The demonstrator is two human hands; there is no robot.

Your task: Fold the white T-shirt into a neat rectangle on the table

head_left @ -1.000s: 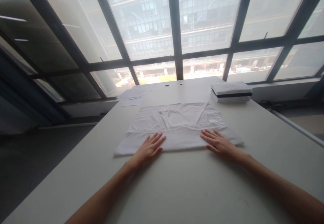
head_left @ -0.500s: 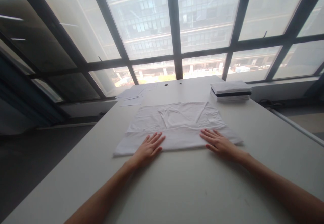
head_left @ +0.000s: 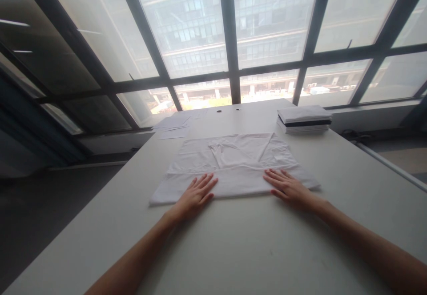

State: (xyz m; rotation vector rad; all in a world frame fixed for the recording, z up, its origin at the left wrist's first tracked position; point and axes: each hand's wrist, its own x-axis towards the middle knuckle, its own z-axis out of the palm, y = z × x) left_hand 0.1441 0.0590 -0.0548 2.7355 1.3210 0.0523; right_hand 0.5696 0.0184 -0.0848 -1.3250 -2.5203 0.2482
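A white cloth garment (head_left: 233, 153) lies spread on the white table (head_left: 230, 241), with its near edge folded over into a flat band. Wrinkles and a few slanting creases mark its far part. My left hand (head_left: 196, 193) rests flat on the left half of the band, fingers spread. On the right half of the band lies my right hand (head_left: 287, 188), also flat with the fingers apart. Neither hand grips anything.
A stack of folded white cloths with a dark layer (head_left: 304, 119) sits at the table's far right. Thin white sheets (head_left: 173, 126) lie at the far left. Beyond the table stand large windows (head_left: 230, 28). A dark curtain (head_left: 30, 121) hangs at the left.
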